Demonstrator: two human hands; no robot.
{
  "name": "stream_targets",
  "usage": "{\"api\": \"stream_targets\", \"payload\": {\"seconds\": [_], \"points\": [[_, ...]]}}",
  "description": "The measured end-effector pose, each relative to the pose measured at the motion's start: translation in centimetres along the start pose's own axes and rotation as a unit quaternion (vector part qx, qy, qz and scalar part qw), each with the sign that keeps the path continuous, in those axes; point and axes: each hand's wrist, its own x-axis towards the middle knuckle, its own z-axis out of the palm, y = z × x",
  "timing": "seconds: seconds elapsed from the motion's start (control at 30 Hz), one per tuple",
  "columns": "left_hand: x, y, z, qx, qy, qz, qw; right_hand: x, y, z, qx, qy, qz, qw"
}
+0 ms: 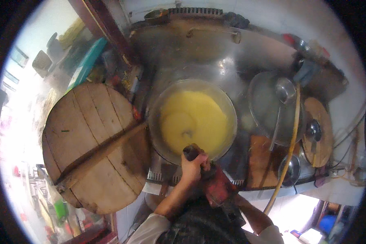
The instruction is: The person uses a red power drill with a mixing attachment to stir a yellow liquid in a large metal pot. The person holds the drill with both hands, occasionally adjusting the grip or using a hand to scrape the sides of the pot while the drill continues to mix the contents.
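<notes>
Red mixer drill (pixel 215 187), long axis toward yellow batter (pixel 195 120)

One large metal bowl (pixel 158 122) of yellow batter (pixel 195 120) is seen, with one red power mixer (pixel 215 185) held over it by two hands, the left hand (pixel 193 166) in view and the right hidden behind the tool. One big round wooden lid (pixel 91 146) is counted, and one smaller wooden lid (pixel 319 130). One flat metal lid (pixel 264 105), one ladle (pixel 284 91) and one yellow hose (pixel 290 146) are also counted.
</notes>
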Motion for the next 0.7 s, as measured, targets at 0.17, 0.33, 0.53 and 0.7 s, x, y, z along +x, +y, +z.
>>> {"api": "stream_targets", "payload": {"seconds": [0.17, 0.33, 0.53, 0.7], "points": [[2.5, 2.8, -0.1, -0.027, 0.007, 0.015, 1.000, 1.9, -0.3, 0.3, 0.016, 0.029, 0.008, 0.999], [6.5, 4.5, -1.4, -0.023, -0.013, 0.045, 0.999, 5.0, -0.6, -1.1, 0.095, 0.061, -0.001, 0.994], [9.7, 4.4, -2.3, -0.029, -0.079, 0.049, 0.995, 5.7, -0.6, -2.9, 0.142, 0.109, 0.014, 0.984], [10.0, 3.0, -3.3, -0.059, -0.107, 0.013, 0.992, 3.6, -4.2, -2.6, -0.111, 0.190, 0.088, 0.972]]}}
